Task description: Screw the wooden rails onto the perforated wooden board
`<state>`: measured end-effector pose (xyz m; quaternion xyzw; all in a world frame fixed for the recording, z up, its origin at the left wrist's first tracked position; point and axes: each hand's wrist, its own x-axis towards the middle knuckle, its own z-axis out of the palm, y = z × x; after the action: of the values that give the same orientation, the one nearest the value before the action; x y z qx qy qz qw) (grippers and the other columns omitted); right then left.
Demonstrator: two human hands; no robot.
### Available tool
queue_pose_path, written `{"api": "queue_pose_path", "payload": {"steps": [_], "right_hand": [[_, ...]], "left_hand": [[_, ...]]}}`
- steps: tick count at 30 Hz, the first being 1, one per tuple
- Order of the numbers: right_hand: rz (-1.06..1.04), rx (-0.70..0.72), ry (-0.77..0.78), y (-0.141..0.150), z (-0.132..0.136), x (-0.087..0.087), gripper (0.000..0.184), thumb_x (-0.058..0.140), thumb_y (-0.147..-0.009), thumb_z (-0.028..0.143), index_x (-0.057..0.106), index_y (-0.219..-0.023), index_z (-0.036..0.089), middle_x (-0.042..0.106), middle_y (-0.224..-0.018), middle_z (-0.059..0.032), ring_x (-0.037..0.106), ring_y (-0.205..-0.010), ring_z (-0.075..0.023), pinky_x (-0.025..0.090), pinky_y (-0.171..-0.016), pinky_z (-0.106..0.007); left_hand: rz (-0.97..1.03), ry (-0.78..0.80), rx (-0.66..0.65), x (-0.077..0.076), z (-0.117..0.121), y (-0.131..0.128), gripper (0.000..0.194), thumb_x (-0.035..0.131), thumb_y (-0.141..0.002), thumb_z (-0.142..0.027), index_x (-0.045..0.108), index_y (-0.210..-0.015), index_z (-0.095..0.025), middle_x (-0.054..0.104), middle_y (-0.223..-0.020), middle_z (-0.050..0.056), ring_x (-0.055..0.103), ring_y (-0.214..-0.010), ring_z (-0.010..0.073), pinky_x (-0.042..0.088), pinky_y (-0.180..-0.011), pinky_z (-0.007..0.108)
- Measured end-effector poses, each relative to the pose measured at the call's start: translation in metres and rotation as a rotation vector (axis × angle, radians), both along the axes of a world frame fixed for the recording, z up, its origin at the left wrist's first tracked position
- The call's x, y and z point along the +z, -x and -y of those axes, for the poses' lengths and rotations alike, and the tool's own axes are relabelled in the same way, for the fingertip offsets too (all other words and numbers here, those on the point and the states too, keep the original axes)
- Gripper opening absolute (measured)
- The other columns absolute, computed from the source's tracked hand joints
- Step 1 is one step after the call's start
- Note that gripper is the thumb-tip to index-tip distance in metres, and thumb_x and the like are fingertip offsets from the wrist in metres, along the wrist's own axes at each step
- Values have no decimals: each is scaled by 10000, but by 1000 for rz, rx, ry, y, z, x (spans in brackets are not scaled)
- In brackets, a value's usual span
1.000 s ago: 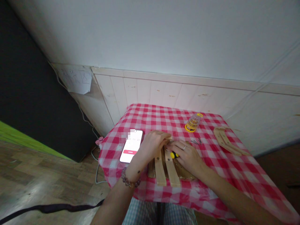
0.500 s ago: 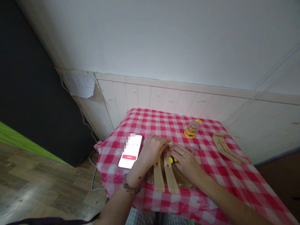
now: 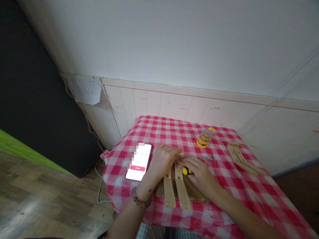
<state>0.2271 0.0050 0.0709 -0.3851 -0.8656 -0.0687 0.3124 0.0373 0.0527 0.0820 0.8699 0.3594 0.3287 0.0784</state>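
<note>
My left hand (image 3: 162,160) is closed over the far part of two pale wooden strips, the left strip (image 3: 169,195) and the right strip (image 3: 183,195). Dark screw heads or holes show in both. A yellow and black screwdriver handle (image 3: 186,171) sticks out under the fingers of my right hand (image 3: 202,172), which is closed around it. The screwdriver's tip is hidden between my hands. Beneath the strips lies a brown, shiny flat pad or board (image 3: 196,193). Their near ends reach past its edge.
A lit phone (image 3: 137,166) lies left of my left hand. Beyond my right hand are several small metal screws (image 3: 207,158) and a clear bottle-shaped case (image 3: 205,136) with yellow ends. Curved wooden pieces (image 3: 243,159) lie right on the checked tablecloth (image 3: 224,205). A wall stands behind.
My right hand and the screwdriver handle have shifted slightly to the right and turned a little. My left hand stays on the strips. The whole view has moved slightly.
</note>
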Motion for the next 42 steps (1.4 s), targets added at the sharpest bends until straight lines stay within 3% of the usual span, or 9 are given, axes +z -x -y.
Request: {"api": "queue_pose_path", "payload": {"steps": [12,22,35,42], "right_hand": [[97,49,-41,1,1,-3,412,428,-845,-18,705,-1084,170,770,-953,-94,715,-884,-243,638,-744,-391],[95,7,-8,2,2,-2,305,481,-891,19,702,-1019,187,739,-880,-80,684,-796,-234,607,-683,-365],[-11,-27,73,-1,2,-5,363,551,-763,-32,700,-1000,199,756,-921,-78,709,-868,-258,629,-760,-416],[-26,-31,16,-2,3,-5,413,495,-760,-44,678,-1024,215,760,-938,-76,725,-879,-263,634,-769,-428]], "left_hand": [[30,-43,-2,-9,-3,0,181,648,-951,-107,746,-1069,-203,796,-984,35,693,-895,219,490,-824,367],[-53,-30,11,0,-1,-1,185,630,-965,-101,734,-1086,-193,792,-975,38,703,-917,220,499,-814,356],[-135,-61,9,9,2,-3,169,616,-972,-95,725,-1055,-194,766,-922,29,660,-915,219,475,-786,357],[-122,-94,18,7,3,-3,151,600,-995,-129,716,-1063,-200,763,-961,36,626,-964,231,455,-839,366]]}}
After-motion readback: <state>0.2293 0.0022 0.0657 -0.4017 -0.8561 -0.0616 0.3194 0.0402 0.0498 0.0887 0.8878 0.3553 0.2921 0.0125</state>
